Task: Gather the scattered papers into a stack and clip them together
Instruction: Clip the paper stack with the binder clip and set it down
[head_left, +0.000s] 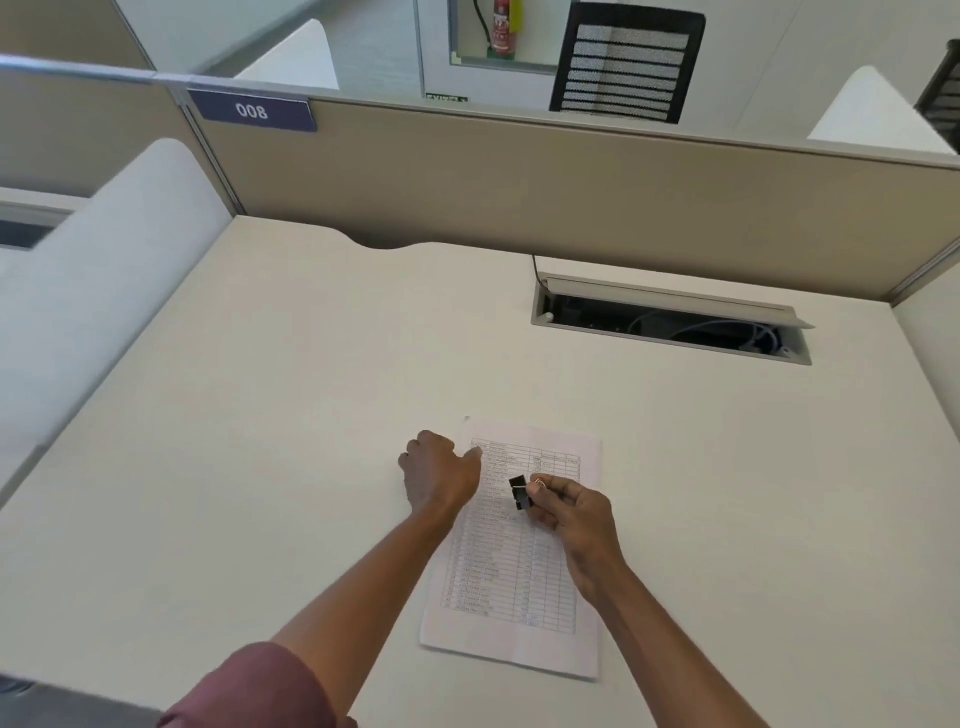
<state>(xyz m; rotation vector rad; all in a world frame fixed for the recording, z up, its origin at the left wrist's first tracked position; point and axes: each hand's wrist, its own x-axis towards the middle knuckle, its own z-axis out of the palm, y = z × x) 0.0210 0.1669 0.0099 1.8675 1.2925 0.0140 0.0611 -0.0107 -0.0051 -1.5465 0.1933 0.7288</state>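
Locate the stack of papers (524, 587) on the desk (260, 415), at 6 o'clock from the desk centre and directly in front of you. Its long axis runs roughly from 6 o'clock to 12 o'clock, with the header row of the printed table at the 12 o'clock end, so the sheet reads upright to you. The edges appear aligned; the number of sheets cannot be determined. Your left hand (441, 475) sits at the 11 o'clock corner of the stack. Its fingers are curled with the knuckles up, and the thumb extends onto the top sheet beside the table header. The fingertips are hidden, so you cannot confirm whether they reach under the paper edge. Your right hand (576, 514) is over the far half of the stack, at 3 o'clock from the left hand and close to it. Its thumb and forefinger pinch the black binder clip (519, 492), and the remaining fingers are curled in. The clip body projects from the fingertips toward 9 o'clock, facing the left hand. Contact between clip and paper cannot be confirmed. An open cable tray (670, 304) is set into the desk at 2 o'clock, well apart from the stack.
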